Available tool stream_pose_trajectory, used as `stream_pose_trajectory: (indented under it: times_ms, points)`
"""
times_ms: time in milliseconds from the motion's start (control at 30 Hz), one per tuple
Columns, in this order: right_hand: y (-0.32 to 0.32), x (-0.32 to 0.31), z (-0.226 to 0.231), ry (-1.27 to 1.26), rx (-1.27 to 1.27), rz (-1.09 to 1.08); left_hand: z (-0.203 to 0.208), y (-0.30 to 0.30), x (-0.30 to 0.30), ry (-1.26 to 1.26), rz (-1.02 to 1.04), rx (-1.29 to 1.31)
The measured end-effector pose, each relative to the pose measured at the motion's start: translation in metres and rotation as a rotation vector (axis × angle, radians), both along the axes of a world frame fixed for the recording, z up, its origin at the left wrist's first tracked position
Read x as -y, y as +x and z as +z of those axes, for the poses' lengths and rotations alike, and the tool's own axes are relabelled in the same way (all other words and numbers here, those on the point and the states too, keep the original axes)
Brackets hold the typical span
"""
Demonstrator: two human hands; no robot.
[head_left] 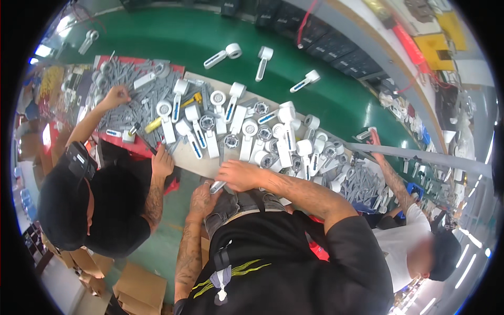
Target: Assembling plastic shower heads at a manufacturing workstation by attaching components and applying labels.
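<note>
My left hand [202, 199] is closed around a small white and grey piece [217, 186], held close to my body at the table's near edge. From above, my right hand [240, 175] closes on the same piece with bent fingers. Both hands cover most of it, so its full shape is hidden. Just beyond my hands, white handheld fans [249, 128] lie heaped on the pale tabletop [197, 160], several with a blue stripe along the handle. Round fan heads with dark open centres [231, 140] are among them.
Grey plastic strips [362, 184] pile up at right, and more [152, 86] on a red surface at left. A person in black [121, 210] works at my left; another in white [396, 247] reaches in at right. Beyond, fans [262, 63] lie on a green surface [173, 31].
</note>
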State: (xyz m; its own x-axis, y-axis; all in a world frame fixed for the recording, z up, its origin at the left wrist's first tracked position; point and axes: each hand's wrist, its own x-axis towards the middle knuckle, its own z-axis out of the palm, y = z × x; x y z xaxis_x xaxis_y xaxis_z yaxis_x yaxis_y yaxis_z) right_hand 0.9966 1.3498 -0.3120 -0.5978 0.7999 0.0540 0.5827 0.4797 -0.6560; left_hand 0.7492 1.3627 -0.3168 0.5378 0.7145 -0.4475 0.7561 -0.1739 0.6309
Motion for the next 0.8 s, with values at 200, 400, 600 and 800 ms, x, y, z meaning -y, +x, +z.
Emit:
stream_pose_trajectory:
  times_ms: [200,400,600,800]
  points:
    - [0.092,-0.007,0.042,-0.241,-0.380,-0.895,0.068,0.011,-0.037,0.374,0.411,0.333]
    - [0.237,-0.093,-0.040,-0.435,-0.476,-1.515,0.046,-0.024,-0.018,0.062,0.541,0.236]
    - [0.315,-0.076,-0.106,-0.193,0.505,-1.539,0.041,-0.024,0.006,-0.132,0.328,0.160]
    - [0.334,-0.066,-0.090,-0.126,0.178,-1.897,0.047,-0.008,0.010,-0.162,0.320,0.184]
